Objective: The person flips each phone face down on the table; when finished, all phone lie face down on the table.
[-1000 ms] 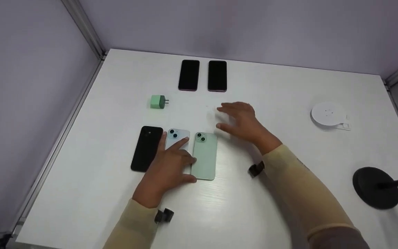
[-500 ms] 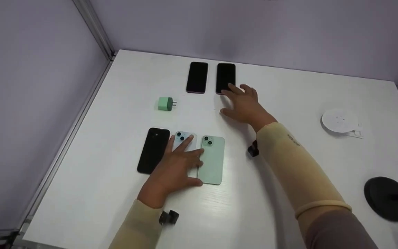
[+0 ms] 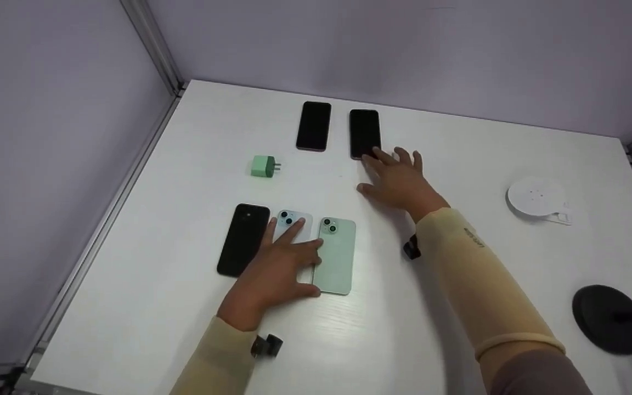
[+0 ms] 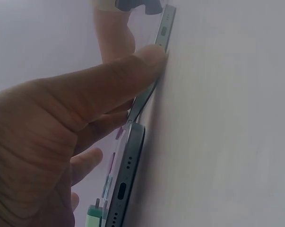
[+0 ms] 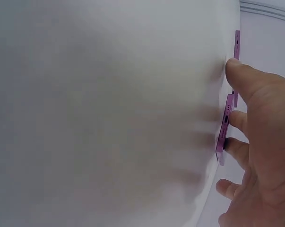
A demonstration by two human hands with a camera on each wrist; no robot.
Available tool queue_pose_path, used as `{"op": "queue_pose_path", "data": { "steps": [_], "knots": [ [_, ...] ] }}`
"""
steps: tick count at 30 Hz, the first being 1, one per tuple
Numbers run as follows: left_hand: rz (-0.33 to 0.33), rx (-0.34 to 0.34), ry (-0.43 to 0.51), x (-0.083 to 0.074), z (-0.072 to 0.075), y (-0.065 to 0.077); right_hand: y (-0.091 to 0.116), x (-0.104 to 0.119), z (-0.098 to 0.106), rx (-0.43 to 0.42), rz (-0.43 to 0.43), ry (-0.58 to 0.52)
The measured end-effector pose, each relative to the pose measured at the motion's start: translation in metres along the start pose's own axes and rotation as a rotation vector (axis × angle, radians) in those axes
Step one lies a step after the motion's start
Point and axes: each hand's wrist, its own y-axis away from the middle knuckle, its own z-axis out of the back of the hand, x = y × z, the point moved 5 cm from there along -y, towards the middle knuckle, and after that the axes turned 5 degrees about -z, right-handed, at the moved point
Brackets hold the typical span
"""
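My left hand point(image 3: 275, 269) lies with spread fingers over a light blue phone point(image 3: 281, 229), covering most of it. Its thumb and some fingertips touch the left edge of a mint green phone point(image 3: 339, 263). Left of these lies a black phone point(image 3: 242, 238), back up. My right hand point(image 3: 404, 184) reaches to the back, its fingertips resting on the near end of a dark-screened phone point(image 3: 365, 131). In the right wrist view that phone's purple edge point(image 5: 225, 123) shows under two fingers, with the thumb apart from it.
Another dark-screened phone point(image 3: 314, 126) lies at the back, left of the touched one. A green charger plug point(image 3: 263, 166) lies between the rows. On the right are a white round disc point(image 3: 532, 196) and a black stand base point(image 3: 609, 319). Walls border the white table point(image 3: 404, 340).
My right hand has reached back from above the table to the right-hand dark phone. That phone has since slid slightly nearer and to the right. My left hand stays on the light blue phone.
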Motion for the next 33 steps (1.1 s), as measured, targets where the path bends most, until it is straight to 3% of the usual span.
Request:
{"op": "queue_pose_path", "data": {
  "steps": [9,14,24,33],
  "knots": [
    [0.004,-0.007,-0.009,0.001,0.006,-0.001,0.058,-0.031,-0.009,-0.069,0.034,-0.024],
    [0.012,0.006,-0.008,0.002,0.001,-0.001,0.093,-0.042,-0.015,-0.096,0.045,-0.035],
    [0.033,-0.005,0.011,0.0,-0.001,0.0,0.155,-0.03,-0.022,-0.24,0.127,0.078],
    [0.029,0.001,0.018,0.001,-0.002,-0.001,0.187,-0.033,-0.036,-0.254,0.104,-0.03]
  ]
}}
